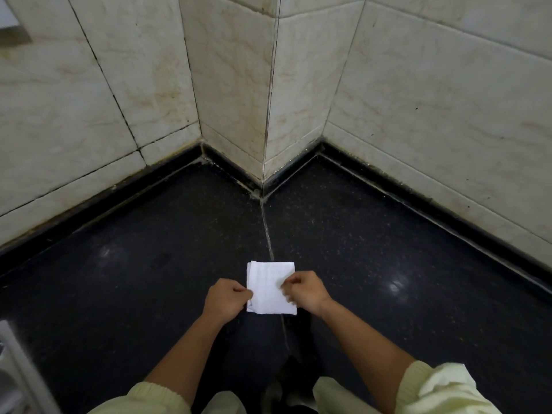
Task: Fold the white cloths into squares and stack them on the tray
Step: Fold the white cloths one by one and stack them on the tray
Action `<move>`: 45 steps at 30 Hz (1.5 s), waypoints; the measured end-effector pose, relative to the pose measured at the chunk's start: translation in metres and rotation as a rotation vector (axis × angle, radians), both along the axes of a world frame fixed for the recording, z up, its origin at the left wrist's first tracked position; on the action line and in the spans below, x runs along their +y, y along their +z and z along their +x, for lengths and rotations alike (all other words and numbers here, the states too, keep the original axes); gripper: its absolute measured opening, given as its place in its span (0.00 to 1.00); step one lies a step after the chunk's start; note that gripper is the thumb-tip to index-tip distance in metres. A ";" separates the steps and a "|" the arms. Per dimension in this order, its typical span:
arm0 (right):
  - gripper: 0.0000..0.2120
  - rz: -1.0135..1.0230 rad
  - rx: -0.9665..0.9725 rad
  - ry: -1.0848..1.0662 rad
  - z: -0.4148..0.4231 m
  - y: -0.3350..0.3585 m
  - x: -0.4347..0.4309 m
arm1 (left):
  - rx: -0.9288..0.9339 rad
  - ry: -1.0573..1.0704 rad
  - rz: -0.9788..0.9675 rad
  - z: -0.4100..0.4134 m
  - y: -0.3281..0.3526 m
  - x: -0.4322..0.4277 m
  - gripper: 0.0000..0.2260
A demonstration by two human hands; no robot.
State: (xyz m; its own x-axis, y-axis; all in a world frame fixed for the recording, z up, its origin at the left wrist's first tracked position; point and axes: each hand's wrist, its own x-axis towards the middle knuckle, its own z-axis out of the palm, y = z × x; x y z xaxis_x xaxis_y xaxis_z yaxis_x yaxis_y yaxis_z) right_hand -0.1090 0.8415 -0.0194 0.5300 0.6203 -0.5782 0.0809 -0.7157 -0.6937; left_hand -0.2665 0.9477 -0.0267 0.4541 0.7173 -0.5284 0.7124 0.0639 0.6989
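White cloth point(270, 286) folded square, layered; left hand point(227, 300) & right hand point(305, 291) pinch sides.

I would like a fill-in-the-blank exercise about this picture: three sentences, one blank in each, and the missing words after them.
1. The left hand and the right hand pinch a folded cloth, which is ____ in colour.
2. The right hand holds the cloth at its ____ edge.
3. The walls behind the hands are covered with pale ____.

Missing words: white; right; tiles.
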 end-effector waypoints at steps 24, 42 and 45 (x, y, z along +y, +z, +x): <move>0.18 0.104 0.531 -0.521 0.011 0.020 -0.026 | -0.110 0.253 -0.621 0.022 0.036 -0.012 0.07; 0.12 0.431 0.466 -0.809 0.068 0.079 -0.220 | -0.278 -0.252 -0.663 0.138 0.094 -0.135 0.19; 0.11 0.467 0.425 -0.856 0.079 0.090 -0.281 | -0.293 -0.333 -0.664 0.159 0.104 -0.188 0.19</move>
